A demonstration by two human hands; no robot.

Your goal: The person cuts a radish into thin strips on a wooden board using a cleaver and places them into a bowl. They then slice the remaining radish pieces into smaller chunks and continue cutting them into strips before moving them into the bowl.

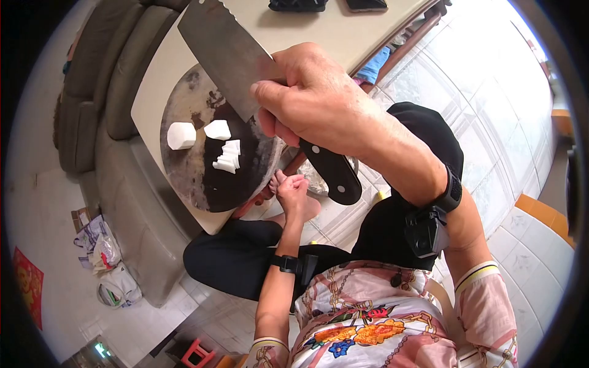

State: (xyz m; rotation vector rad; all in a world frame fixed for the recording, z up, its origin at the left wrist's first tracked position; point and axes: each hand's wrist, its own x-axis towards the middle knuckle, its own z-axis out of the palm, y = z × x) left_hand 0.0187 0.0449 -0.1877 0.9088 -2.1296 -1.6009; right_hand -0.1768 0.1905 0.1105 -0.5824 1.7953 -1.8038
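Observation:
My right hand [307, 98] is wrapped round a cleaver [230, 61], raised close to the camera. Its broad blade points up and left over the round chopping board [178, 172], and the black handle sticks out below my fist. On the dark, stained board lie a thick white chunk [181, 135], a smaller white piece [217, 129] and a row of thin white slices [227, 157]; their kind is not clear. Beside the board's near right edge is my left hand [291, 190], its fingers curled together. Whatever they may hold is hidden.
The board lies on a cream table [156, 67], whose corner points towards my legs. A grey sofa [135, 208] runs along the left. Plastic bags [116, 285] sit on the floor beyond it. A dark phone-like object [366, 5] lies at the table's far side.

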